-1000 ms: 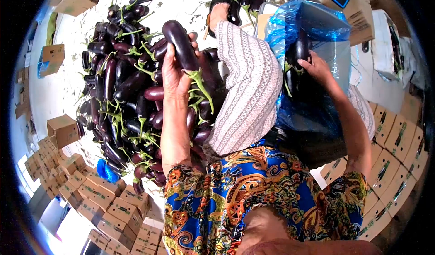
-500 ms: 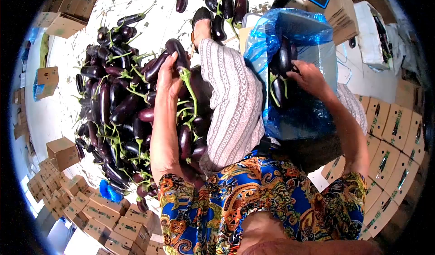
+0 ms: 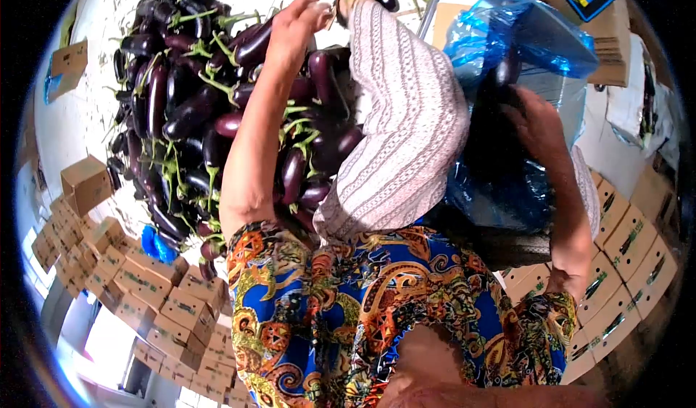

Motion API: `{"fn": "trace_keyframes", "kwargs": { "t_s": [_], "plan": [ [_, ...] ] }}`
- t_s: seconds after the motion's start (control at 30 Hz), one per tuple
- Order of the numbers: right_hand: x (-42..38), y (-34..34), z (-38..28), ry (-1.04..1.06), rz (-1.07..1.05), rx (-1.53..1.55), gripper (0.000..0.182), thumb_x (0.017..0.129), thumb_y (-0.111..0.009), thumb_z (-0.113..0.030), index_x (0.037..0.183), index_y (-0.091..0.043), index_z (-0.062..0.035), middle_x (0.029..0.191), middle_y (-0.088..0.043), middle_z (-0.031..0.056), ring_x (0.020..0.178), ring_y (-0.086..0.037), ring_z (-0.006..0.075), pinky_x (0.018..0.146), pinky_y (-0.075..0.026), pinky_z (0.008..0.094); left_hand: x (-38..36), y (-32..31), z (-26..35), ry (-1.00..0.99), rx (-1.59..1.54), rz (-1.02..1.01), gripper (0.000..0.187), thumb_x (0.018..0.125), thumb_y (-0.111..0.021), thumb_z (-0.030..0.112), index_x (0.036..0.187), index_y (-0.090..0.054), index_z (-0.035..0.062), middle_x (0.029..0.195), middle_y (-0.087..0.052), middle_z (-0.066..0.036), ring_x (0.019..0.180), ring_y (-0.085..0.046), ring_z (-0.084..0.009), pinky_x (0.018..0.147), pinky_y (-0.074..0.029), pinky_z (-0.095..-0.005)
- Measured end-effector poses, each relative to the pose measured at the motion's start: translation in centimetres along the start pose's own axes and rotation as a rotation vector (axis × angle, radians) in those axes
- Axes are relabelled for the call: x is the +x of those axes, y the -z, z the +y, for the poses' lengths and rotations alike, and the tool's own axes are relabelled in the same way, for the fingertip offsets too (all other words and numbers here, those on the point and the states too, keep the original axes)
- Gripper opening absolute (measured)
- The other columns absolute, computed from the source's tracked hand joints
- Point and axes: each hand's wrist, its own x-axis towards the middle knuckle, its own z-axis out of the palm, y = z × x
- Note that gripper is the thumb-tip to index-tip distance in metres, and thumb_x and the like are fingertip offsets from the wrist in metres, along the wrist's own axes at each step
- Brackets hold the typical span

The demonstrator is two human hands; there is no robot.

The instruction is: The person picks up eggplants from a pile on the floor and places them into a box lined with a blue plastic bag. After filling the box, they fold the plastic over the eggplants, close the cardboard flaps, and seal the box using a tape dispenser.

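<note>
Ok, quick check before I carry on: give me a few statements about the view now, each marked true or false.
1. The right hand reaches into the blue plastic liner. True.
2. The left hand is inside that liner too. False: it is outside, by the upper edge of the eggplant pile.
3. An eggplant in the liner lies by the right hand's fingers. True.
4. The trousers are plain black. False: they are pale with a striped pattern.
5. Cardboard boxes stand only on the person's right. False: they stand on both sides.
</note>
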Motion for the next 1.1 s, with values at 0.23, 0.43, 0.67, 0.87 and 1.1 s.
{"fn": "trace_keyframes", "kwargs": {
  "t_s": [0.23,0.43,0.67,0.87,1.1],
  "plan": [
    [1.0,1.0,-1.3,-0.071,-0.139,-0.022,0.036,0.088,-0.062,-0.026,0.116,-0.056,-0.0040,0.108,-0.064,0.0208,0.099,-0.061,0.0389,0.083,-0.048,0.0477,-14.3,0.7,-9.8,-0.418,1.364,-0.372,0.034,0.080,-0.058,0.010,0.113,-0.064,0.0086,0.109,-0.063,-0.007,0.108,-0.054,-0.0286,0.087,-0.045,-0.0416],
    [1.0,0.6,-0.7,-0.054,-0.095,-0.027,0.036,0.089,-0.060,-0.029,0.114,-0.058,-0.0024,0.107,-0.064,0.0216,0.099,-0.061,0.0394,0.085,-0.047,0.0458,-13.3,-0.9,-13.6,-0.518,1.785,-0.506,0.023,0.082,-0.055,0.019,0.103,-0.059,0.0103,0.106,-0.057,-0.008,0.117,-0.044,-0.0287,0.088,-0.038,-0.0441],
    [0.5,2.1,-0.7,-0.037,-0.031,0.024,0.037,0.089,-0.060,-0.029,0.113,-0.059,-0.0011,0.105,-0.064,0.0228,0.098,-0.061,0.0403,0.085,-0.047,0.0444,-11.6,0.7,-2.9,-0.596,1.025,-0.019,0.037,0.072,-0.067,0.013,0.106,-0.056,0.0072,0.093,-0.059,-0.007,0.096,-0.059,-0.0276,0.074,-0.048,-0.0398],
    [0.3,2.8,-0.6,-0.039,-0.051,0.073,0.039,0.090,-0.060,-0.029,0.115,-0.058,-0.0003,0.103,-0.065,0.0239,0.097,-0.062,0.0389,0.084,-0.047,0.0434,-11.0,6.2,4.0,-0.118,-0.621,0.165,0.032,0.086,-0.064,0.019,0.114,-0.055,0.0061,0.096,-0.063,-0.004,0.086,-0.062,-0.0149,0.080,-0.050,-0.0322],
    [-0.5,2.5,-1.2,-0.009,-0.047,0.102,0.040,0.091,-0.058,-0.031,0.116,-0.058,0.0008,0.102,-0.064,0.0231,0.094,-0.062,0.0388,0.083,-0.047,0.0437,-11.6,5.9,2.8,-0.074,-0.907,0.106,0.038,0.088,-0.063,0.030,0.118,-0.060,0.0073,0.113,-0.066,-0.008,0.106,-0.062,-0.0224,0.095,-0.050,-0.0404]
  ]
}}
